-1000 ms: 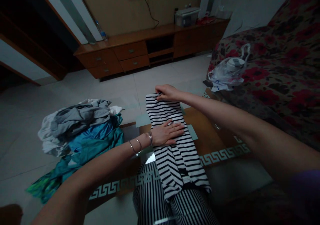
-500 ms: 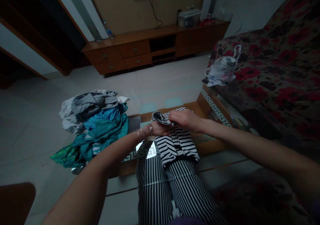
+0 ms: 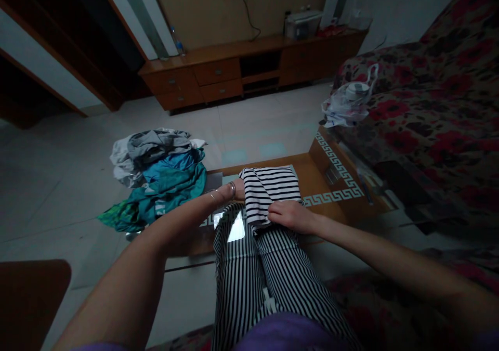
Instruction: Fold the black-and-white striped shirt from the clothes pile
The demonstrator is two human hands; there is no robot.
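Observation:
A black-and-white striped garment (image 3: 273, 187) lies folded into a short block on the wooden coffee table (image 3: 319, 182) in front of me. My right hand (image 3: 289, 216) rests on the garment's near edge with its fingers curled onto the cloth. My left hand (image 3: 238, 190) reaches in from the left; its fingers are tucked under the fold and hidden, and only the wrist with thin bangles shows. My legs in striped trousers (image 3: 249, 278) sit just below the table edge.
A heap of grey, blue and teal clothes (image 3: 159, 177) lies on the table's left end. A plastic bag (image 3: 349, 104) sits on the floral sofa (image 3: 432, 101) at right. A low wooden cabinet (image 3: 249, 67) stands against the far wall beyond the tiled floor.
The long striped garment has been folded back toward me into a short block. My right hand came from its far end to its near edge; my left hand went from flat on top to under the fold.

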